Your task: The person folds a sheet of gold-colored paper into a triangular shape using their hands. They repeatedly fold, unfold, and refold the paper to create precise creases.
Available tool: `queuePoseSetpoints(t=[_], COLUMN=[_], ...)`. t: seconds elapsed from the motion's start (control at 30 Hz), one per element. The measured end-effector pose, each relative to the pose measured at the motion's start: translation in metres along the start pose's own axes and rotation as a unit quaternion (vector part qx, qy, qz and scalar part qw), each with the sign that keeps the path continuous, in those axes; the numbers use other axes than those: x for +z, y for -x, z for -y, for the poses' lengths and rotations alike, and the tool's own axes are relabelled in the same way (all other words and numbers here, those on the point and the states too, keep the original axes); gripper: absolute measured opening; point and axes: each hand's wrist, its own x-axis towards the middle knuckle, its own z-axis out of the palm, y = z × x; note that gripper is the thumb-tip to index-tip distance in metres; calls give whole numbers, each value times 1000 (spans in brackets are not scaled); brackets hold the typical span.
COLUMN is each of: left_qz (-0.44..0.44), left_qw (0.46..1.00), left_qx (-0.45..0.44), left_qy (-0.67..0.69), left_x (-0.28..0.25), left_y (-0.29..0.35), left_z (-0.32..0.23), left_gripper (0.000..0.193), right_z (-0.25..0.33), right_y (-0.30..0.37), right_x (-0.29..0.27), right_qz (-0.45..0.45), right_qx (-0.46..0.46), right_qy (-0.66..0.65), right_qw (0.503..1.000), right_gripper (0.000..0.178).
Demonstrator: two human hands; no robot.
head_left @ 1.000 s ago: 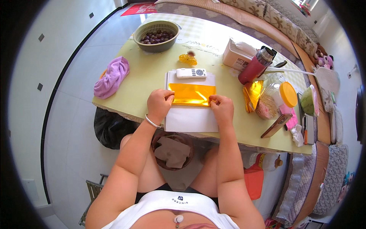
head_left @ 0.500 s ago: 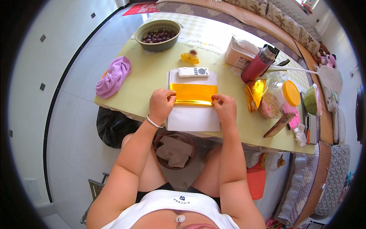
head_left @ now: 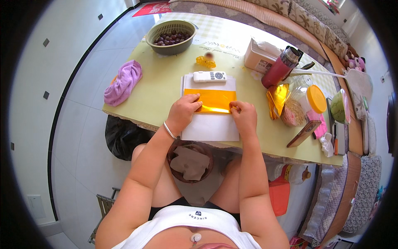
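Observation:
A gold foil sheet (head_left: 215,99), folded into a wide strip, lies across a stack of white paper (head_left: 211,129) on the table. My left hand (head_left: 183,111) is closed at the foil's left end, its fingertips and thumb pressed onto the shiny surface. At the lower right corner, my right hand (head_left: 244,117) pinches the foil's edge between thumb and fingers. Just beyond the foil, a white remote control (head_left: 210,76) rests on the top of the paper stack.
Farther off stand a basket of grapes (head_left: 171,49) and a yellow trinket (head_left: 205,61). A purple cloth (head_left: 123,84) lies at left. On the right are a tissue box (head_left: 259,58), red thermos (head_left: 280,68), gold foil pieces (head_left: 277,99), jar (head_left: 295,112) and phone (head_left: 304,133). Below sits a bin (head_left: 191,164).
My left hand has moved right and inward, from the foil's left edge onto its surface. My right hand stays at the lower right corner.

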Motion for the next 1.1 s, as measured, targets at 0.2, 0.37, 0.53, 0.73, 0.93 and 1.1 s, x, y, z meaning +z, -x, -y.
queuePoseSetpoints(t=[0.2, 0.37, 0.53, 0.73, 0.93, 1.1], left_qz=[65, 119, 141, 191, 229, 145], left_qw=[998, 983, 977, 969, 959, 987], left_qx=[-2, 96, 108, 49, -22, -64], left_qy=[-16, -101, -122, -148, -166, -19], left_x=[-6, -9, -11, -11, -34, -32], left_y=[1, 7, 10, 22, 39, 42], left_z=[-7, -14, -17, -20, -11, 20], left_gripper=[36, 76, 82, 89, 87, 75], right_z=[9, 11, 28, 27, 1, -3], right_y=[2, 9, 20, 47, 41, 39], right_x=[-5, 12, 19, 18, -9, -14], right_qz=[-8, -102, 98, 185, 196, 179], right_qx=[-22, -125, -234, -185, -100, -103], right_qy=[77, 164, 79, 125, 142, 107], right_qw=[997, 973, 964, 957, 965, 973], right_gripper=[20, 33, 56, 83, 91, 83])
